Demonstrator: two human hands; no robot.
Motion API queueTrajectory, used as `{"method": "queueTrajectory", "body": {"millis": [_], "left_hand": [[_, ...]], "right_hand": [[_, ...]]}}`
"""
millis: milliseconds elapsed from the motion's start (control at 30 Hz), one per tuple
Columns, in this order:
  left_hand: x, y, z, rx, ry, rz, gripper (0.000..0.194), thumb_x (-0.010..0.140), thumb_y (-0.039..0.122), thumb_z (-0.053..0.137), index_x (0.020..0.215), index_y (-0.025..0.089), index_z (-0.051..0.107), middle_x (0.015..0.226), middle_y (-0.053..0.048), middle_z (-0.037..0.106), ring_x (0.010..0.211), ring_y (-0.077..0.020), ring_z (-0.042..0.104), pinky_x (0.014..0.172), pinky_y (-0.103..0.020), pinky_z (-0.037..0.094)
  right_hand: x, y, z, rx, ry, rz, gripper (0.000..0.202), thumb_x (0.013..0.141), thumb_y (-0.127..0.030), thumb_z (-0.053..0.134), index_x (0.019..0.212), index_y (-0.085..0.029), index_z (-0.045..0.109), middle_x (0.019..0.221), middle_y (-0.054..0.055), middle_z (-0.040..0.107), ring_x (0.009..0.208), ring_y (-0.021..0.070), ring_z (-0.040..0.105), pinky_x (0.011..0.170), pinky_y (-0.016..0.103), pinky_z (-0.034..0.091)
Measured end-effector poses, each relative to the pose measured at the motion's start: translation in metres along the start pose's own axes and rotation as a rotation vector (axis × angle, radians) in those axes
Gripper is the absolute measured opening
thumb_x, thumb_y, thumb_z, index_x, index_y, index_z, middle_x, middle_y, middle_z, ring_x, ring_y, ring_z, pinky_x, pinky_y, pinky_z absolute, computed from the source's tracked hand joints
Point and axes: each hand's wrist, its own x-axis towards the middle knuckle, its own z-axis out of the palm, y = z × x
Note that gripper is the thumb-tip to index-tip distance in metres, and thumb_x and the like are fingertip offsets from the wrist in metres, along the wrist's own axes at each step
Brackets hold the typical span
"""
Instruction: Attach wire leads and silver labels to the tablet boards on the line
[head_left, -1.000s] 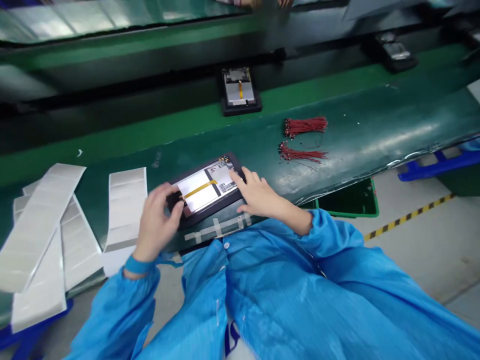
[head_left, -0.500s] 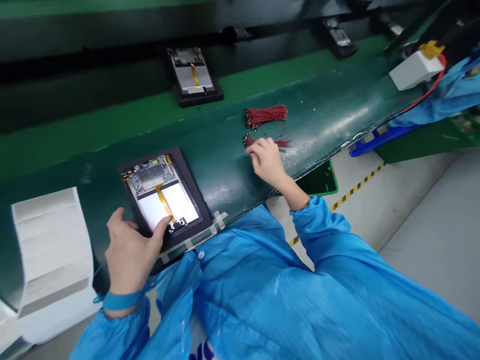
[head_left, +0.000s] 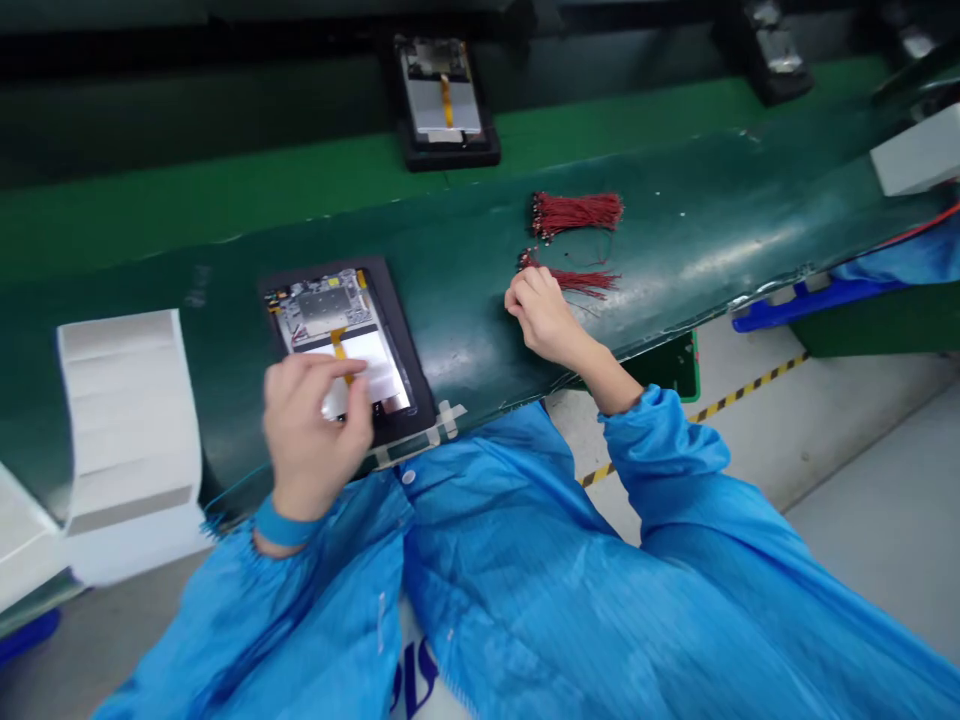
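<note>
An opened tablet (head_left: 386, 362), with its circuit board and an orange ribbon cable showing, lies in a black tray (head_left: 405, 330) on the green bench. My left hand (head_left: 319, 415) hovers over its lower left part, thumb and index finger apart, nothing visible between them. My right hand (head_left: 544, 315) is at the near, smaller bundle of red wires (head_left: 589, 282), fingertips pinched together at its left end. Whatever is in that pinch is hidden. A larger bundle of red wires (head_left: 581, 211) lies just behind.
On the green strip behind stands another opened tablet (head_left: 442, 95) in a black tray. A white paper strip (head_left: 131, 400) lies at the left. At the far right are a white box (head_left: 919, 150) and a blue sleeve (head_left: 911, 262). A green bin (head_left: 679, 368) sits below the bench edge.
My left hand has lifted from the tablet's lower edge and moved up and right across its screen. My right hand stays by the near wire bundle, shifted slightly left of it. The view has shifted.
</note>
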Motion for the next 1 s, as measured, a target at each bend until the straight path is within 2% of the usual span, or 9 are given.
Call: {"method": "queueTrajectory", "body": {"millis": [133, 267, 367, 567, 667, 733, 800, 900, 1000], "left_hand": [[0.008, 0.021, 0.028, 0.009, -0.085, 0.169, 0.016, 0.101, 0.034, 0.063, 0.109, 0.023, 0.070, 0.097, -0.008, 0.071, 0.097, -0.0295, 0.062, 0.084, -0.047, 0.042], [0.010, 0.025, 0.029, 0.077, -0.130, 0.186, 0.015, 0.102, 0.035, 0.063, 0.097, 0.023, 0.069, 0.083, -0.005, 0.069, 0.088, -0.0271, 0.059, 0.080, -0.046, 0.036], [0.006, 0.023, 0.017, 0.007, -0.107, 0.108, 0.016, 0.099, 0.030, 0.064, 0.085, 0.023, 0.066, 0.077, -0.002, 0.065, 0.081, -0.0230, 0.059, 0.080, -0.044, 0.038], [-0.009, 0.016, -0.009, -0.269, -0.100, -0.233, 0.012, 0.091, 0.025, 0.066, 0.079, 0.021, 0.064, 0.072, 0.002, 0.061, 0.064, -0.0139, 0.053, 0.064, -0.032, 0.042], [-0.025, 0.009, -0.021, -0.275, -0.084, -0.283, 0.006, 0.092, 0.027, 0.067, 0.094, 0.021, 0.069, 0.081, 0.000, 0.065, 0.071, -0.0153, 0.058, 0.070, -0.032, 0.047], [-0.039, 0.002, -0.027, -0.212, -0.027, -0.258, 0.014, 0.094, 0.027, 0.066, 0.106, 0.022, 0.068, 0.090, -0.002, 0.067, 0.082, -0.0187, 0.062, 0.080, -0.036, 0.051], [-0.055, -0.006, -0.029, -0.117, 0.021, -0.194, 0.014, 0.096, 0.026, 0.065, 0.110, 0.023, 0.067, 0.099, -0.005, 0.067, 0.094, -0.0225, 0.062, 0.089, -0.041, 0.050], [-0.073, -0.016, -0.024, -0.015, 0.068, -0.089, 0.012, 0.095, 0.022, 0.066, 0.106, 0.022, 0.069, 0.110, -0.010, 0.066, 0.108, -0.0281, 0.059, 0.095, -0.048, 0.049], [-0.084, -0.022, -0.013, 0.026, 0.098, -0.021, 0.015, 0.092, 0.018, 0.067, 0.106, 0.021, 0.072, 0.119, -0.014, 0.064, 0.116, -0.0322, 0.057, 0.099, -0.052, 0.049]], "right_hand": [[0.001, -0.054, 0.000, 0.159, -0.100, -0.201, 0.020, 0.103, -0.015, 0.037, 0.098, -0.021, 0.055, 0.110, 0.012, 0.063, 0.106, 0.0296, 0.052, 0.092, 0.044, 0.039], [0.007, -0.088, 0.005, 0.225, -0.180, -0.275, 0.020, 0.104, -0.016, 0.036, 0.098, -0.022, 0.054, 0.099, 0.009, 0.064, 0.099, 0.0279, 0.055, 0.090, 0.043, 0.038], [0.010, -0.102, 0.010, 0.299, -0.187, -0.286, 0.018, 0.103, -0.016, 0.039, 0.100, -0.021, 0.056, 0.094, 0.006, 0.063, 0.093, 0.0245, 0.057, 0.091, 0.042, 0.039], [0.009, -0.137, 0.016, 0.530, -0.163, -0.223, 0.015, 0.103, -0.023, 0.047, 0.101, -0.020, 0.061, 0.090, 0.001, 0.062, 0.083, 0.0162, 0.058, 0.082, 0.032, 0.044], [0.007, -0.147, 0.020, 0.548, -0.149, -0.208, 0.016, 0.101, -0.023, 0.048, 0.095, -0.020, 0.063, 0.085, 0.001, 0.063, 0.079, 0.0153, 0.057, 0.077, 0.030, 0.043], [0.004, -0.147, 0.024, 0.524, -0.176, -0.206, 0.014, 0.098, -0.021, 0.050, 0.092, -0.020, 0.064, 0.081, 0.000, 0.063, 0.075, 0.0147, 0.056, 0.075, 0.030, 0.042], [0.001, -0.144, 0.029, 0.468, -0.231, -0.198, 0.013, 0.094, -0.019, 0.053, 0.091, -0.020, 0.065, 0.077, -0.001, 0.062, 0.071, 0.0143, 0.054, 0.072, 0.029, 0.039], [-0.003, -0.142, 0.040, 0.366, -0.279, -0.201, 0.012, 0.093, -0.019, 0.055, 0.090, -0.020, 0.067, 0.075, -0.001, 0.063, 0.069, 0.0143, 0.054, 0.068, 0.029, 0.034], [-0.005, -0.144, 0.050, 0.293, -0.263, -0.242, 0.013, 0.095, -0.020, 0.055, 0.089, -0.019, 0.066, 0.076, 0.000, 0.064, 0.071, 0.0151, 0.055, 0.067, 0.030, 0.031]]}}
